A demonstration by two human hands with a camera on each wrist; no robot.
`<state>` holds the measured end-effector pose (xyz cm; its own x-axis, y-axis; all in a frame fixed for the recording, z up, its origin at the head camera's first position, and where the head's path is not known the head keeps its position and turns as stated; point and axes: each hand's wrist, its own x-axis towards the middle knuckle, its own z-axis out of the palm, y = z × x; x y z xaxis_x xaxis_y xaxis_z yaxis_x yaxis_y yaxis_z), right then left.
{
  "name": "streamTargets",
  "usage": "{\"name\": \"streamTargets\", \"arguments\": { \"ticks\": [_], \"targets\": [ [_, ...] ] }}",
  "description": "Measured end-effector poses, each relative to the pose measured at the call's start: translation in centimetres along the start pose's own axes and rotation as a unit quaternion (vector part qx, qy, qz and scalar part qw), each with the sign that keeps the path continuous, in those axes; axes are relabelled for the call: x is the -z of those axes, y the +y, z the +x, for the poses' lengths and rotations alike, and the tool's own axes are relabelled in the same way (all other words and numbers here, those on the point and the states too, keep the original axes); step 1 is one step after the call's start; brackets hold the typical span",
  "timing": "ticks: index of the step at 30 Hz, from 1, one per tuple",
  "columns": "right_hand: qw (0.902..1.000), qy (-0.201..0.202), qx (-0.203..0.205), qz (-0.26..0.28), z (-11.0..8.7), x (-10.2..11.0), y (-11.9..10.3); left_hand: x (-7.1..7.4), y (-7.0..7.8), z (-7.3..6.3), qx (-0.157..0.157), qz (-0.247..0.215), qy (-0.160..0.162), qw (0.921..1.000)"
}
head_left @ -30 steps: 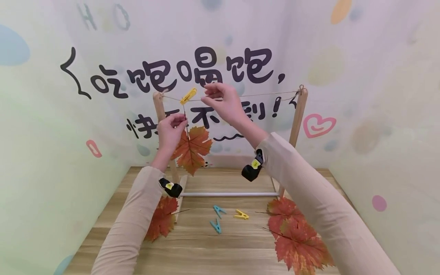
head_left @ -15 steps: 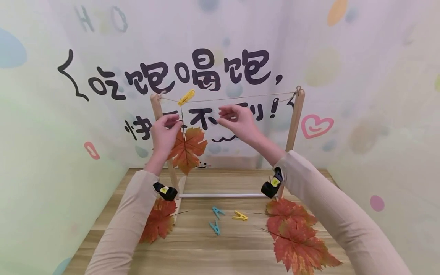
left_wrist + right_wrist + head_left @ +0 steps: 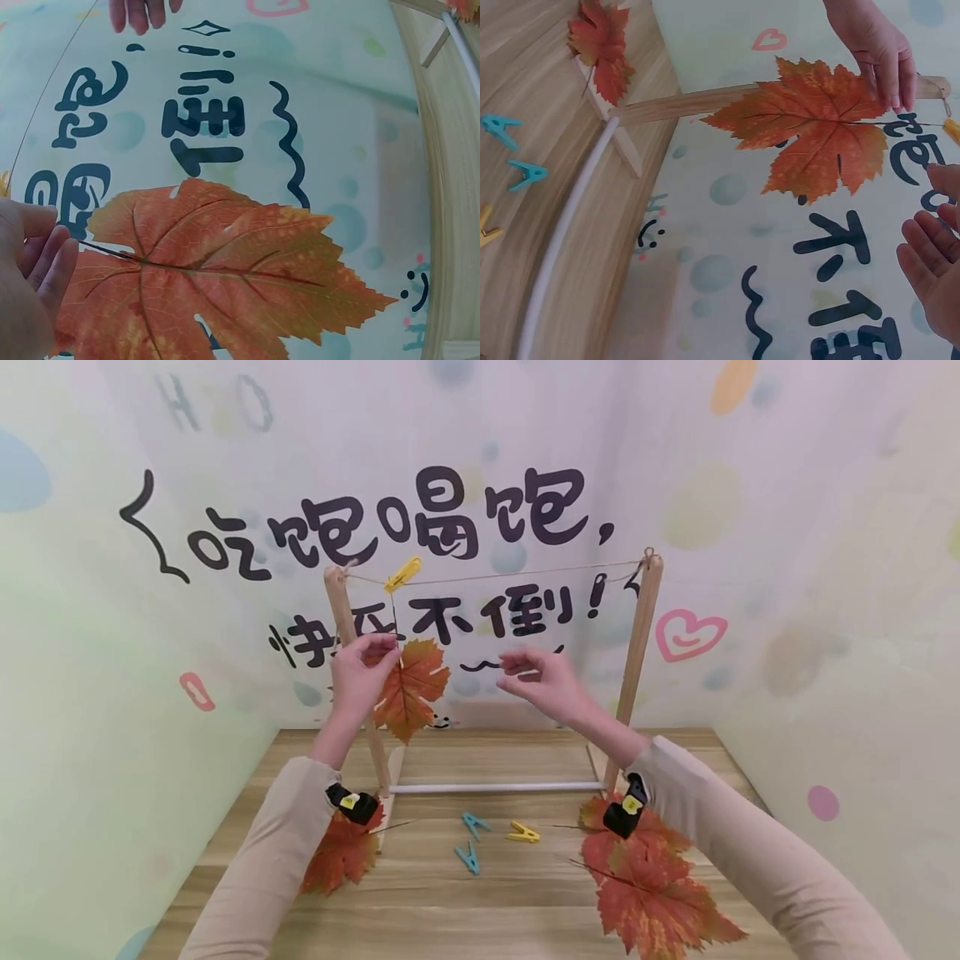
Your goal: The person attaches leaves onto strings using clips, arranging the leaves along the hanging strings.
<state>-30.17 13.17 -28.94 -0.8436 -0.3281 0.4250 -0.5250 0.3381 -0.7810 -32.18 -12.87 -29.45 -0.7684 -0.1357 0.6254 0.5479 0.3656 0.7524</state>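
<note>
An orange-red maple leaf (image 3: pixel 411 689) hangs by its thin stem from a yellow clothespin (image 3: pixel 403 574) clipped on a string line (image 3: pixel 517 575). My left hand (image 3: pixel 360 672) is beside the leaf's stem, fingers loosely bent with their tips close to it; whether they touch it is hard to tell. In the left wrist view, the leaf (image 3: pixel 225 262) spreads out past the left hand's fingertips. My right hand (image 3: pixel 551 685) is in the air below the line, to the right of the leaf, fingers loosely bent and holding nothing.
The line runs between two wooden posts (image 3: pixel 637 660), joined low down by a white rod (image 3: pixel 495 787). Two blue clothespins (image 3: pixel 468 857) and a yellow clothespin (image 3: pixel 523 832) lie on the wooden table (image 3: pixel 480 910). More red leaves lie at left (image 3: pixel 345 852) and right (image 3: pixel 660 893).
My right hand has come down and rightward, away from the line. My left hand, earlier at the stem just below the clothespin, has slid lower and slightly left. The leaf stays hanging.
</note>
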Motion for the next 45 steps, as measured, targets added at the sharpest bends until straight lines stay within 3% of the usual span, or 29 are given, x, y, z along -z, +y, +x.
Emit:
{"name": "streamTargets", "arguments": {
  "ticks": [6, 16, 24, 30, 36, 45],
  "targets": [
    [0.9998, -0.012, -0.001, 0.015, -1.7, -0.7, 1.0, 0.0, -0.8, -1.2, 0.006, 0.000, -0.018, 0.9998],
    [0.9990, -0.036, -0.027, 0.006, -5.3, -1.4, 5.1, 0.6, -3.0, -3.1, 0.006, 0.004, -0.015, 0.9999],
    [0.9979, -0.052, -0.039, -0.003, -7.8, -1.5, 8.0, 1.7, -2.3, -4.9, 0.020, -0.020, -0.023, 0.9993],
    [0.9977, -0.045, -0.049, 0.007, -9.4, -1.8, 9.5, 2.1, -5.2, -5.9, 0.055, 0.009, -0.043, 0.9975],
    [0.9977, -0.036, -0.053, 0.020, -11.0, -2.9, 11.2, 2.1, -7.2, -7.7, 0.079, 0.050, -0.052, 0.9942],
    [0.9954, -0.038, -0.067, 0.057, -12.1, -4.7, 13.4, 1.7, -9.5, -10.1, 0.100, 0.046, -0.055, 0.9924]
  ]
}}
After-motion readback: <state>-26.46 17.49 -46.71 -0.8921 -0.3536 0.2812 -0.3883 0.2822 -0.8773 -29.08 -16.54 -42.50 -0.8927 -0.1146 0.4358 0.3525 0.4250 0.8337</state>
